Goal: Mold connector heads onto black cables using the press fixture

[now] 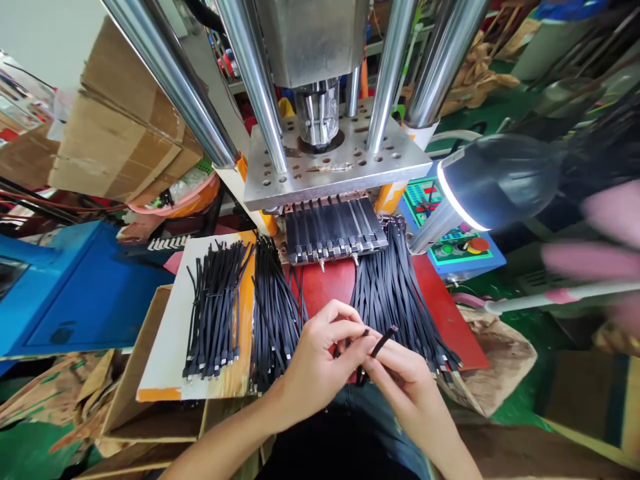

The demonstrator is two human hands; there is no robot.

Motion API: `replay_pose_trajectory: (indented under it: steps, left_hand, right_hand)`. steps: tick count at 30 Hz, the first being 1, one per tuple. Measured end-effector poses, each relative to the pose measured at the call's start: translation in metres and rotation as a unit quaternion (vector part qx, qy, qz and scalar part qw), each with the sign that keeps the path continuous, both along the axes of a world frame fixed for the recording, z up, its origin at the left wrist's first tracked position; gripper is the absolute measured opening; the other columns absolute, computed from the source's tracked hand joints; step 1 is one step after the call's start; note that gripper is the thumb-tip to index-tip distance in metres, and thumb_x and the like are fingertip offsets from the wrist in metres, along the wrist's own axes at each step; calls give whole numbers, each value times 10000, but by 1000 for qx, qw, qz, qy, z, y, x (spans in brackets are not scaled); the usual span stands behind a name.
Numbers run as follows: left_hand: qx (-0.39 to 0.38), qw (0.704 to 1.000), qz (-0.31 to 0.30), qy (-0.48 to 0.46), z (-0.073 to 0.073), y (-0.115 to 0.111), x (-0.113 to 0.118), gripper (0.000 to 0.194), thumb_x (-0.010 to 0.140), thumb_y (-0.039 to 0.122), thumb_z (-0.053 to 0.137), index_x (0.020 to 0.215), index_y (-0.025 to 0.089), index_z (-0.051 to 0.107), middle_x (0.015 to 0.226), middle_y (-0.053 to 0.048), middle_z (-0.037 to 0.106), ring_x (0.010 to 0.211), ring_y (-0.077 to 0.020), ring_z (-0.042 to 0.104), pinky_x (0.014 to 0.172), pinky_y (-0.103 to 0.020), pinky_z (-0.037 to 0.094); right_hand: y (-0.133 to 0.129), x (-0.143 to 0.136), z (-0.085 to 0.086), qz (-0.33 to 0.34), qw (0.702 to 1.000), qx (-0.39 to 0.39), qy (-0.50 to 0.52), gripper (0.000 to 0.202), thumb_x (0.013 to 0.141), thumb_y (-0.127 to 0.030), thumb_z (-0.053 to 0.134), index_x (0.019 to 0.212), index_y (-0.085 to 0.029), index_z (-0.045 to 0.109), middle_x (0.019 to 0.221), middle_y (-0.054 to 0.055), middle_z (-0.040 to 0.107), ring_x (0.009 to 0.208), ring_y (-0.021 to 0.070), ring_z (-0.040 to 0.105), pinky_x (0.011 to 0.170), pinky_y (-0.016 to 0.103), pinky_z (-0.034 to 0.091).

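Observation:
My left hand (323,357) and my right hand (407,377) meet in front of the press, fingers pinched on a short flat black cable (384,341). One end of that cable sticks up above the right fingers; the rest is partly hidden by the hands. Beyond them a black fixture block (333,230) holds several black cables side by side, with metal connectors along its front edge. To the right of the block lies a thick spread of cables (395,287). Another bunch (275,303) lies left of my hands, and a further bundle (215,310) rests on a white board.
Above the block hangs the press's steel plate (340,170) between metal columns. A lamp (500,180) and a blue control box (460,250) with buttons stand at the right. Cardboard boxes (120,127) and a blue machine (90,293) are at the left. A blurred pink shape shows far right.

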State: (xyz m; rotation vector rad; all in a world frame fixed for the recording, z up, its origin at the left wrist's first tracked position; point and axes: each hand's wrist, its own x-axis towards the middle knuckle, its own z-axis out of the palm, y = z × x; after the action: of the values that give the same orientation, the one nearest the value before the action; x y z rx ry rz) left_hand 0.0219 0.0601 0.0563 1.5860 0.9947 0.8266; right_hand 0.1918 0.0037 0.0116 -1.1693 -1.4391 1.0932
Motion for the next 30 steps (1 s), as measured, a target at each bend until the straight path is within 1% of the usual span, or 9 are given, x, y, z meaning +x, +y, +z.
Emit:
replay_pose_trajectory:
  steps: [2, 4, 9, 15, 17, 20, 23, 26, 30]
  left_hand:
    - [-4, 1000, -13, -25, -2, 1, 4, 275, 1031, 394, 693, 975, 189, 868, 989, -73, 699, 752, -139, 624, 689, -252, 531]
    - [-31, 998, -22, -50, -3, 1, 6, 289, 1025, 436, 712, 1011, 202, 881, 958, -74, 726, 753, -146, 643, 702, -261, 536]
    - [-124, 988, -25, -85, 3, 5, 1, 365, 951, 544, 788, 914, 195, 886, 918, -67, 706, 781, -152, 661, 700, -257, 543]
    - [-261, 940, -81, -205, 5, 14, -5, 335, 854, 502, 901, 841, 170, 858, 888, -26, 669, 617, -85, 644, 597, -219, 539]
    - [-233, 949, -57, -207, 4, 16, -4, 310, 838, 483, 919, 844, 180, 857, 875, -29, 701, 619, -93, 650, 593, -219, 534]
    - [-83, 987, 12, -136, 7, 17, -2, 253, 841, 418, 931, 809, 182, 846, 811, -37, 744, 704, -126, 678, 659, -226, 529]
    - [29, 998, 23, -51, 15, 24, -1, 244, 899, 397, 879, 810, 174, 833, 773, -41, 757, 698, -138, 678, 665, -241, 511]
    - [49, 998, 26, -16, 22, 44, -1, 316, 929, 430, 829, 760, 166, 790, 734, -25, 728, 653, -131, 630, 621, -244, 481]
    - [41, 998, 49, -7, 17, 92, 1, 366, 898, 465, 813, 711, 165, 718, 646, 19, 647, 584, -112, 542, 592, -241, 455]
  right_hand:
    - [-2, 4, -4, -7, 1000, 14, -18, 245, 1065, -290, 604, 929, -248, 804, 863, 39, 726, 764, 171, 678, 762, 245, 572]
    - [-4, 7, -7, -7, 999, 17, -36, 254, 1059, -283, 614, 874, -242, 783, 819, 32, 701, 721, 168, 660, 773, 251, 581]
    - [0, 6, -2, 8, 998, 42, -48, 277, 1052, -255, 618, 797, -229, 722, 709, 4, 661, 619, 146, 618, 621, 212, 532]
    - [4, -8, 8, 24, 996, 80, -29, 290, 1044, -210, 609, 760, -230, 663, 669, -21, 636, 612, 128, 599, 606, 192, 499]
    - [3, -13, 6, -6, 996, 75, -37, 303, 1048, -210, 600, 747, -227, 631, 666, -23, 611, 595, 123, 575, 580, 196, 477]
    - [4, -21, 1, -62, 994, 70, -53, 310, 1051, -216, 592, 741, -221, 599, 670, -21, 585, 579, 122, 543, 553, 214, 442]
    - [7, -27, -7, -79, 995, 51, -38, 350, 1053, -263, 590, 708, -218, 559, 655, -29, 546, 579, 120, 519, 548, 223, 419]
    - [6, -34, -16, -44, 999, -25, -10, 408, 1049, -384, 605, 682, -215, 550, 660, -30, 521, 582, 122, 496, 537, 235, 394]
    - [-2, -33, -17, 86, 985, -147, 16, 508, 1041, -555, 601, 670, -211, 560, 677, -21, 533, 623, 138, 506, 563, 254, 408]
